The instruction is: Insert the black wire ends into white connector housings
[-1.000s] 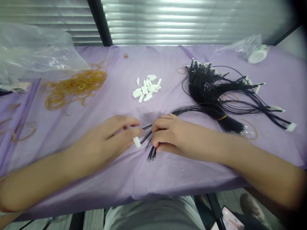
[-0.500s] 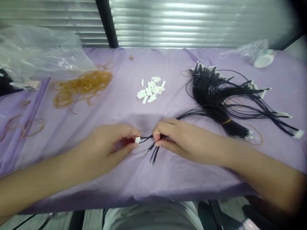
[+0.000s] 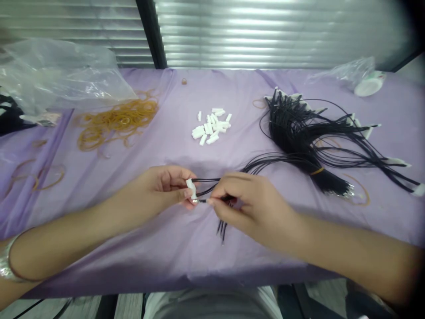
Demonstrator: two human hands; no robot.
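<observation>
Between thumb and fingers, my left hand (image 3: 169, 187) grips a white connector housing (image 3: 191, 188), which has black wires running out of its right side. Pinched in my right hand (image 3: 242, 199) is a black wire (image 3: 203, 201), its metal-tipped end at the lower end of the housing; whether the tip is inside I cannot tell. More loose wire ends (image 3: 222, 230) hang below the right hand. These wires trail back over the hand to a large black wire bundle (image 3: 295, 137). Beyond my hands lies a pile of white connector housings (image 3: 210, 127).
Tangled yellow rubber bands (image 3: 122, 119) lie at the left beside a clear plastic bag (image 3: 66, 75). At the back right are a white round roll (image 3: 369, 85) and clear wrapping (image 3: 348, 71). A purple cloth (image 3: 159, 261) covers the table.
The connector housing has turned so its long side shows. My right hand has brought one wire's tip to the housing, while the other loose ends have shifted slightly right and down.
</observation>
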